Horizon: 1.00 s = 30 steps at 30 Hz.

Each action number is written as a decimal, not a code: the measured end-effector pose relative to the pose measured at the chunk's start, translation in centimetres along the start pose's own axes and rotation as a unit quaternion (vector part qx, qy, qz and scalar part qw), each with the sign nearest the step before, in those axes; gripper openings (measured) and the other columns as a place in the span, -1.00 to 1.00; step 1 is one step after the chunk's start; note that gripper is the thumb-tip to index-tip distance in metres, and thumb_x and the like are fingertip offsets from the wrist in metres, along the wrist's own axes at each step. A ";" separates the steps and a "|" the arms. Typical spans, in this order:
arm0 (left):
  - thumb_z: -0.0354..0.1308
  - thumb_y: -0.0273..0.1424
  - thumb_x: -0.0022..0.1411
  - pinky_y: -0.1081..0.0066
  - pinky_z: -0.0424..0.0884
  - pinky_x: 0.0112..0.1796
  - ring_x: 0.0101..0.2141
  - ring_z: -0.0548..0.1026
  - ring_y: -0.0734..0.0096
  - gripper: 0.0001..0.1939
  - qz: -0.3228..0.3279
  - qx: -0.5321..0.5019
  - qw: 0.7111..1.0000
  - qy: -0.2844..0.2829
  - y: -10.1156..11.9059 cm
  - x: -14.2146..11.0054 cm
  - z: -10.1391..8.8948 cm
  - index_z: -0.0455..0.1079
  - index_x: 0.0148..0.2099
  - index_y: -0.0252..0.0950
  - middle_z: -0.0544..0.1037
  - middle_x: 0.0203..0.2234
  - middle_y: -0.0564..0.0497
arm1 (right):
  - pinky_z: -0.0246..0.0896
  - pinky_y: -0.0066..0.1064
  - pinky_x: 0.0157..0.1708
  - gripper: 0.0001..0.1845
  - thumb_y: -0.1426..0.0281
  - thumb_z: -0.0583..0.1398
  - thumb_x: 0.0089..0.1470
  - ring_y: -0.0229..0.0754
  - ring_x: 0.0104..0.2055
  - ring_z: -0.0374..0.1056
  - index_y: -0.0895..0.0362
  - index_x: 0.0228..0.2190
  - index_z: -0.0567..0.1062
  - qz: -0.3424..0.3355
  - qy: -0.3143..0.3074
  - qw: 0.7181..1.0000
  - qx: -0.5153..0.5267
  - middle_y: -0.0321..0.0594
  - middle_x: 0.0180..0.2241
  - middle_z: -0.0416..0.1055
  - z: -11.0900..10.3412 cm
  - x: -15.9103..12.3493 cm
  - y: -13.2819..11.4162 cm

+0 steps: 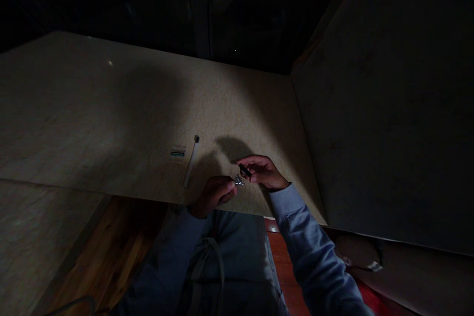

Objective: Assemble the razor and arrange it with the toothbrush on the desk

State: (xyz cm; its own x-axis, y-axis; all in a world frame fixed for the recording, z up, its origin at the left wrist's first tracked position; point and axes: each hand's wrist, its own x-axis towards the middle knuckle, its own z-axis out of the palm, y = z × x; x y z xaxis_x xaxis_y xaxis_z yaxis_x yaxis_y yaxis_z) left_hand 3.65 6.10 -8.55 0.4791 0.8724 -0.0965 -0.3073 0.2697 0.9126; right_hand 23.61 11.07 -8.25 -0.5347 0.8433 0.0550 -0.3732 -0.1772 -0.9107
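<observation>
Just below the frame's centre, our left hand point(217, 192) pinches a shiny metal piece point(239, 180) and our right hand point(265, 173) grips a small black piece point(245, 170) near it. Further left, a pale stick point(190, 164) lies on the tabletop point(229, 103).

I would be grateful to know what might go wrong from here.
The small silver metal piece might slip from the fingertips of the left hand and fall off the table, as it is held near the front edge. The small black piece, pinched in the right hand, might drop and be hard to spot in this dim light. The dark-tipped white stick could be knocked by the nearby left hand.
</observation>
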 end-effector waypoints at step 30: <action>0.27 0.02 0.13 0.54 0.05 -0.66 -0.68 0.19 0.63 -0.53 -0.013 0.019 0.998 0.061 0.0 0.5 0.1 0.48 -0.22 -0.34 0.34 -0.62 0.16 | 0.32 -0.40 -0.28 -0.54 0.27 0.51 -0.22 -0.26 -0.34 0.36 0.03 -0.21 0.61 -0.076 0.203 0.969 -0.117 -0.35 -0.39 0.47 0.2 0.8 0.4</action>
State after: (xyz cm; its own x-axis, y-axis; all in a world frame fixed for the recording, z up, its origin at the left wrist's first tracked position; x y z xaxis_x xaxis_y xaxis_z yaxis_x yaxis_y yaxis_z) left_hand 4.00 6.48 -8.56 0.3822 0.9090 -0.1661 -0.2639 0.2796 0.9231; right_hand 22.94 11.56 -8.49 -0.1272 0.9892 0.0726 -0.2165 0.0437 -0.9753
